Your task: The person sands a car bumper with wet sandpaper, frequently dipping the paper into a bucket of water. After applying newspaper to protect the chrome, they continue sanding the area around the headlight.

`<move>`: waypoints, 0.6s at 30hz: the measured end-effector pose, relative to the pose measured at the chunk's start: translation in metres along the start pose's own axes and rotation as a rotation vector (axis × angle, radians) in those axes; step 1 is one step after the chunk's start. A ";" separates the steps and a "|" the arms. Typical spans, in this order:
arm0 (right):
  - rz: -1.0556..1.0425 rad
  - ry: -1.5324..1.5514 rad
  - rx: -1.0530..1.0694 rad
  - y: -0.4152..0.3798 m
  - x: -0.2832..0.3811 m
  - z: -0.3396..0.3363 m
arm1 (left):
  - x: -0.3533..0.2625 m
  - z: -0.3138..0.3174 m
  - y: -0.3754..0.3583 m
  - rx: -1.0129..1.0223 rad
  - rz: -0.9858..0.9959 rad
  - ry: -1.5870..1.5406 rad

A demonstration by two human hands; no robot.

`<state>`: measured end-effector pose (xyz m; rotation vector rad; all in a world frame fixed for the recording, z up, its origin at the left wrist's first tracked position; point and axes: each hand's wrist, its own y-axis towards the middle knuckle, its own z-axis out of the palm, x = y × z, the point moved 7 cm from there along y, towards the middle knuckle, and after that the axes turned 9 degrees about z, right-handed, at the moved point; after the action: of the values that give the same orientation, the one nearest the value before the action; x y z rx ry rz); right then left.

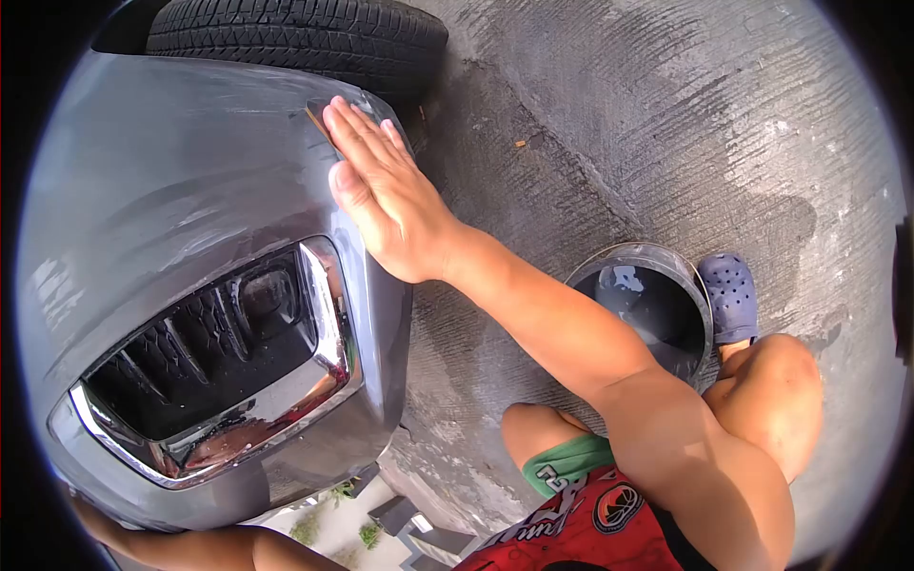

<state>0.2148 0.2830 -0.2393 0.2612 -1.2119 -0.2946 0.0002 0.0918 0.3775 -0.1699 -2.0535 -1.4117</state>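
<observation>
My right hand [386, 195] lies flat against the grey car bumper [190, 133], near its rounded corner, with fingers stretched and thumb apart. Along its fingers shows the edge of a thin brown-edged sheet [320, 127], which looks like sandpaper pressed under the hand. Pale streaks and wet-looking smears mark the paint there. At the bottom left, my left forearm [181, 547] reaches along the bumper's lower side. The fingers of that hand are hidden at the dark edge of the view.
A chrome-framed grille opening [333, 328] sits in the bumper. Behind it is a black tyre [295, 38]. A round bucket [700, 285] of dark liquid stands on rough concrete [619, 114], between my bent knees and close to my blue clog [729, 295].
</observation>
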 end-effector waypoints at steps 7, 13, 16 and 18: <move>0.014 0.043 0.051 0.016 -0.017 0.000 | 0.001 0.001 0.000 0.013 0.081 -0.031; 0.039 0.110 0.108 0.045 -0.024 -0.004 | -0.026 0.001 -0.004 0.030 0.026 -0.061; 0.006 0.097 0.078 -0.009 -0.002 -0.007 | 0.045 0.002 0.003 0.109 -0.038 -0.104; 0.062 0.115 0.109 0.008 -0.022 -0.008 | 0.079 -0.001 -0.005 0.146 -0.054 -0.095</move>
<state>0.2160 0.2982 -0.2582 0.3306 -1.1216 -0.1580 -0.0636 0.0699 0.4185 -0.1237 -2.2453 -1.3017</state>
